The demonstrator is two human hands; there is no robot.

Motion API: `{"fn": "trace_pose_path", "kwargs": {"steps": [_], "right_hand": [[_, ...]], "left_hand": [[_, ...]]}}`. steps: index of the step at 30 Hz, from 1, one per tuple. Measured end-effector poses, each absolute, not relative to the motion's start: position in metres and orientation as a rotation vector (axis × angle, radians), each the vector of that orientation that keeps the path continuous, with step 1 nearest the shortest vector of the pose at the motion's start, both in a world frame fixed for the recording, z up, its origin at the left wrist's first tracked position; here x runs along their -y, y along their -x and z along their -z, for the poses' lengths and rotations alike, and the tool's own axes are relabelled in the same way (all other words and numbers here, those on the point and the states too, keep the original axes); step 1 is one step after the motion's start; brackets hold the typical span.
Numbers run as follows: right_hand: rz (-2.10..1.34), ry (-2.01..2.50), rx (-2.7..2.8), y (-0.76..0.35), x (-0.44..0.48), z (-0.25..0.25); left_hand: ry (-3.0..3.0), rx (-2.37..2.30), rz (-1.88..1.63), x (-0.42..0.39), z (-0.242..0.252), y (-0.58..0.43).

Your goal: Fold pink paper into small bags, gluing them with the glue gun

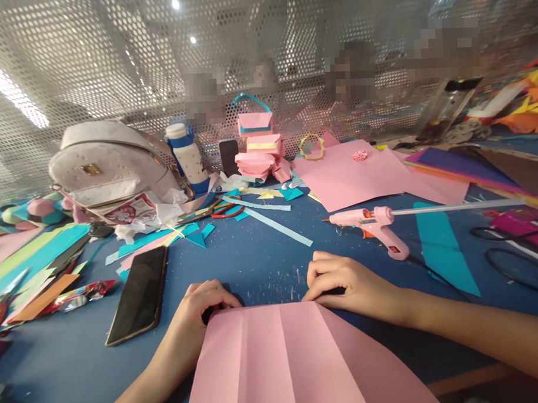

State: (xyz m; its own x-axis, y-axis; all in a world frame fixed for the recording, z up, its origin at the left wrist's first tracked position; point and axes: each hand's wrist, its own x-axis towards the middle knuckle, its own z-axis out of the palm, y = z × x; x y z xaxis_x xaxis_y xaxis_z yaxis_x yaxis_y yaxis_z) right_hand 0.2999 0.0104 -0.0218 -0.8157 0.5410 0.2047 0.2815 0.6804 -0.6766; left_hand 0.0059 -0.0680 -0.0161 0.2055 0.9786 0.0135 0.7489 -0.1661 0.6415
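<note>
Head view: left hand (207,299) at eleven and right hand (349,282) at one o'clock are pinching pink paper (268,357) by its far edge, likely light, easily crumpled, best held there.

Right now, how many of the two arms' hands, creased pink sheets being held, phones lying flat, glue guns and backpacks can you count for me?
Hands, left hand and right hand: 2
Creased pink sheet: 1
Flat phone: 1
Glue gun: 1
Backpack: 1
Total: 6
</note>
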Motion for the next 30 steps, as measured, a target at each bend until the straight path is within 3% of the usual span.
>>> {"fn": "trace_pose_path", "kwargs": {"steps": [11,20,30], "right_hand": [[-0.943,0.717,2.487,-0.3,-0.01,0.016],[-0.88,0.951,2.349,-0.301,-0.003,0.016],[-0.893,0.907,2.391,-0.303,-0.003,0.008]], "left_hand": [[-2.037,-1.591,-0.582,0.062,0.028,0.004],[-1.446,-1.578,-0.847,0.081,0.016,-0.008],[-2.053,-1.546,-0.621,0.072,0.02,0.003]]}}
